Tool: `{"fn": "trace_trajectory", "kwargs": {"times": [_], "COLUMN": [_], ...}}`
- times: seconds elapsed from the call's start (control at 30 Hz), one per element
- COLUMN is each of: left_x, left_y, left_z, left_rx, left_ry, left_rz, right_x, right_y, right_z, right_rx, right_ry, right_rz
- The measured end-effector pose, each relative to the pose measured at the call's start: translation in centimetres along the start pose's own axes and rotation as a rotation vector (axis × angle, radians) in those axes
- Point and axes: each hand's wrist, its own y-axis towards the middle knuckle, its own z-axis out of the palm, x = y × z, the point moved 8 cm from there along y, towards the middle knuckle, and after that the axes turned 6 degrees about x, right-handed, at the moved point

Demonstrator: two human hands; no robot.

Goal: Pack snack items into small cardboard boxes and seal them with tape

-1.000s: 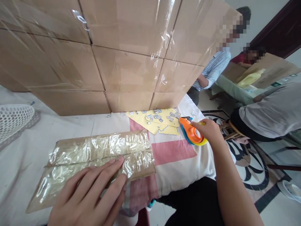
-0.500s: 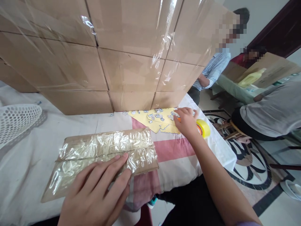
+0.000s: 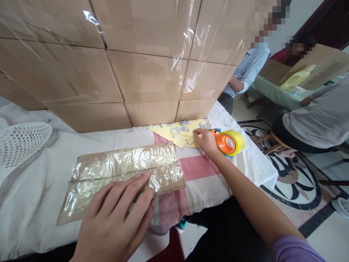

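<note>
Two hands are at work: your left hand (image 3: 117,218) lies open and flat on the tape-wrapped cardboard packet (image 3: 122,174) on the surface (image 3: 32,189); your right hand (image 3: 206,140) pinches at the yellow sheet (image 3: 180,133), just beside the tape dispenser (image 3: 229,142).

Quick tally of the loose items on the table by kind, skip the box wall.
Taped cardboard piece: 1
Tape dispenser: 1
Yellow sticker sheets: 2, as far as the overlap shows
White perforated basket: 1
Total: 5
</note>
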Motion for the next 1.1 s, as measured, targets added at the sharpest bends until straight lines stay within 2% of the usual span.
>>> {"fn": "trace_trajectory", "kwargs": {"times": [0.33, 0.5, 0.73, 0.87, 1.1], "left_x": [-0.2, -0.4, -0.3, -0.2, -0.2], "left_y": [0.5, 0.6, 0.4, 0.4, 0.2], "left_z": [-0.3, -0.5, -0.4, -0.3, -0.3], "left_rx": [-0.024, -0.04, -0.049, -0.044, -0.021], "left_ry": [0.006, -0.003, 0.004, 0.024, 0.02], "left_rz": [-0.002, -0.009, -0.022, 0.0, 0.024], "right_x": [-0.3, 0.4, 0.4, 0.5, 1.1], "right_y": [0.7, 1.4, 2.8, 2.8, 3.0], "right_z": [0.4, 1.0, 1.2, 1.2, 0.6], "right_rx": [-0.064, -0.043, -0.02, -0.02, -0.146], "right_ry": [0.042, -0.025, -0.071, -0.095, -0.117], "right_rz": [-0.017, -0.045, 0.031, 0.024, -0.032]}}
